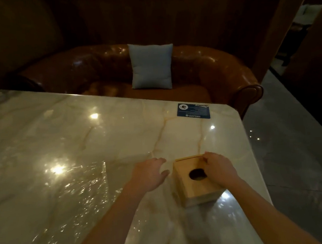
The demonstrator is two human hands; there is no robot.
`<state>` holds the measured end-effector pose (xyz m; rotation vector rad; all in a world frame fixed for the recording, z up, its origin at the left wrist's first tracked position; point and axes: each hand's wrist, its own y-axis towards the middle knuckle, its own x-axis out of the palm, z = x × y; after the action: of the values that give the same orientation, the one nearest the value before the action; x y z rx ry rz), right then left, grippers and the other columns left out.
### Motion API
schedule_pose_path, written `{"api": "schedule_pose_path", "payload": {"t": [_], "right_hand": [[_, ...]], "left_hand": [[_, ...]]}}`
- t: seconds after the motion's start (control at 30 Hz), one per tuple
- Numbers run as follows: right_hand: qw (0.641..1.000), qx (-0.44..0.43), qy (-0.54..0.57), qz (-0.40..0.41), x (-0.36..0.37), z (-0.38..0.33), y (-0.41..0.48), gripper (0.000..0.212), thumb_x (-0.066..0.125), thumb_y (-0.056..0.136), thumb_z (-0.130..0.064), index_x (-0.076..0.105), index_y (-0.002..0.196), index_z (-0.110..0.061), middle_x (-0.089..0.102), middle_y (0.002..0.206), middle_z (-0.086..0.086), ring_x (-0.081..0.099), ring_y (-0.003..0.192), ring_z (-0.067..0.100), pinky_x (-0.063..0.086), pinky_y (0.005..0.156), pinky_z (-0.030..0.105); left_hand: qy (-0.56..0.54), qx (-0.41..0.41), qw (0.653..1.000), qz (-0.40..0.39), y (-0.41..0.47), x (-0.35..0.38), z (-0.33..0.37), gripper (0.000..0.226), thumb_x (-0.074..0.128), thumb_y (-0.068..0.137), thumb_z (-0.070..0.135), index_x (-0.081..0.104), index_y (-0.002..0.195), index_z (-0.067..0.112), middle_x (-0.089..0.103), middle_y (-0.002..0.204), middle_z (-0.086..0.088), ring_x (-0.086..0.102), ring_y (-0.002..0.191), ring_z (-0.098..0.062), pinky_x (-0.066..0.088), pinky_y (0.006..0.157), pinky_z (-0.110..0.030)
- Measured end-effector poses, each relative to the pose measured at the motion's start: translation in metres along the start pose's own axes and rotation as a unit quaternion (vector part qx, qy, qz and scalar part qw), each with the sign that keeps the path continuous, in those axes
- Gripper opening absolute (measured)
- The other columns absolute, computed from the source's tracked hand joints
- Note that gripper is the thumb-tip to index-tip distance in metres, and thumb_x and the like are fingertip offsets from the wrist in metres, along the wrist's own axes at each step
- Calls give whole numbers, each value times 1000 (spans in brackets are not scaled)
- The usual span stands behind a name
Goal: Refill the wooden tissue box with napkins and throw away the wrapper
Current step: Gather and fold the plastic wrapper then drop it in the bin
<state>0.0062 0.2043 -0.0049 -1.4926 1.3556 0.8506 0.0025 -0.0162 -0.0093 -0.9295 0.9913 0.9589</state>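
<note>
The wooden tissue box (195, 183) sits on the marble worktop (63, 143) close to its right edge, toward the near right corner, with a dark round hole (197, 174) in its top face and a thin slit along its far top edge. The right hand (218, 168) lies over the box's top on the right side, fingers curled at the far edge near the slit; whether it pinches the lid or only rests on it cannot be told. The left hand (150, 174) is just beside the box's left face, palm down and fingers loosely spread, holding nothing, its fingertips near the wood but apparently not touching. A sheet of clear crinkled plastic film (81, 183) lies flat on the worktop to the left of the hands, catching the ceiling light. Near the far right corner of the worktop a blue printed card (193, 110) lies flat. Beyond the far edge stands a brown leather sofa (209, 69) with a pale grey cushion (151, 65) propped upright against its back
</note>
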Motion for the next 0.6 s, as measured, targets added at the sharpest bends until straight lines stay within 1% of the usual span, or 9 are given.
{"api": "schedule_pose_path", "payload": {"t": [0.03,0.07,0.1,0.17,0.2,0.27,0.37,0.5,0.6], "right_hand": [[1000,-1,-4,30,0,-5,0,20,45,85,-14,63,94,-16,65,101,5,63,100,30,43,78,32],[999,-4,6,54,1,-11,0,21,45,85,-14,64,94,-17,66,101,5,63,100,29,44,79,32],[998,-10,24,63,3,-19,0,25,47,88,-14,65,105,-16,64,112,6,61,106,27,45,86,34],[996,-40,39,69,9,-39,-1,34,48,92,-16,57,124,-13,51,138,6,52,120,24,40,102,36],[994,-62,45,73,13,-51,-1,35,48,92,-18,55,126,-13,47,142,6,50,123,23,38,104,35],[990,-98,72,71,26,-77,-4,36,49,92,-21,54,126,-13,49,139,6,52,119,21,40,101,34],[988,-136,65,25,52,-112,-11,38,46,92,-25,51,127,-12,52,133,7,51,117,23,39,99,35],[982,-167,-43,-71,94,-142,-24,42,41,92,-32,43,129,-14,49,135,7,48,120,26,37,97,36],[969,-185,-94,-132,123,-151,-33,37,41,90,-36,44,122,-16,50,128,4,49,119,26,38,95,39]], "left_hand": [[0,-14,1000,1,-5,-3,-11,48,43,91,46,39,135,27,48,142,0,45,129,-22,37,104,-36],[0,-27,1000,0,-10,-4,-22,48,43,91,46,40,135,27,49,141,-1,45,129,-23,38,104,-36],[-3,-40,999,-2,-16,-5,-34,48,44,91,46,40,135,27,49,141,-2,46,128,-24,38,104,-37],[-10,-71,997,-1,-29,-3,-58,47,44,91,45,41,134,26,50,139,-3,50,124,-25,41,101,-37],[-12,-89,996,1,-36,-1,-70,47,45,91,44,41,134,26,50,138,-3,51,122,-25,42,100,-36],[-21,-123,992,5,-49,3,-92,47,45,91,43,40,135,27,48,140,-2,49,124,-24,41,99,-36],[-34,-155,987,16,-70,12,-121,49,46,90,41,38,136,26,45,142,-1,45,127,-23,39,100,-35],[-33,-171,984,44,-96,28,-148,48,47,90,38,38,136,25,41,145,-1,40,130,-19,35,102,-32],[-28,-182,981,53,-112,38,-162,47,46,91,33,37,136,25,36,148,-2,35,135,-17,32,106,-34]]}}
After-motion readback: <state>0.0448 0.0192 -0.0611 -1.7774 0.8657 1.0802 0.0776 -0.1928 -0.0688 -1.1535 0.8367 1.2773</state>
